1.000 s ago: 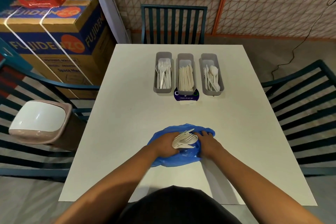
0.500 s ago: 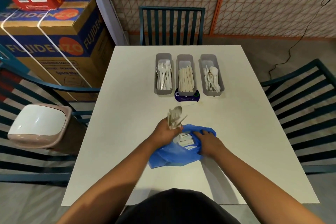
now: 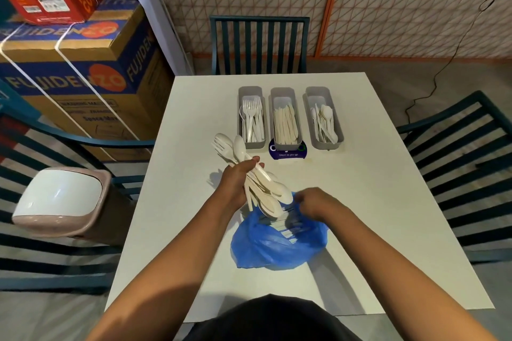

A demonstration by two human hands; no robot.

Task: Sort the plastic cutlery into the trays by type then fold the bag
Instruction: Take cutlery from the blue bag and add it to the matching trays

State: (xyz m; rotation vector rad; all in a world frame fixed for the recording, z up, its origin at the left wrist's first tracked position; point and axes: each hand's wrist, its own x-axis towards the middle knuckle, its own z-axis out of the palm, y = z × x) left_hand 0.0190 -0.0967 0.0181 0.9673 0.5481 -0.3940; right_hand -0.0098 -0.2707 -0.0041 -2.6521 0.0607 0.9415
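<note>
My left hand (image 3: 238, 183) grips a mixed bundle of white plastic cutlery (image 3: 235, 151), forks and spoons, lifted above the table just left of the bag. A blue plastic bag (image 3: 266, 249) lies crumpled on the white table (image 3: 388, 202), with more cutlery showing through it. My right hand (image 3: 314, 203) pinches the bag's upper rim. Three grey trays stand at the far side: the left tray (image 3: 240, 119) with forks, the middle tray (image 3: 285, 93) with knives, the right tray (image 3: 339, 130) with spoons.
A round purple sticker (image 3: 288, 153) sits in front of the middle tray. Dark teal chairs stand at the far side (image 3: 259, 44), left (image 3: 69, 141) and right (image 3: 457, 152). A lidded bin (image 3: 61, 199) and stacked cardboard boxes (image 3: 77, 69) are on the left.
My left hand has drawn a bundle of cutlery out of the bag and raised it up and to the left. My right hand stayed on the bag's rim.
</note>
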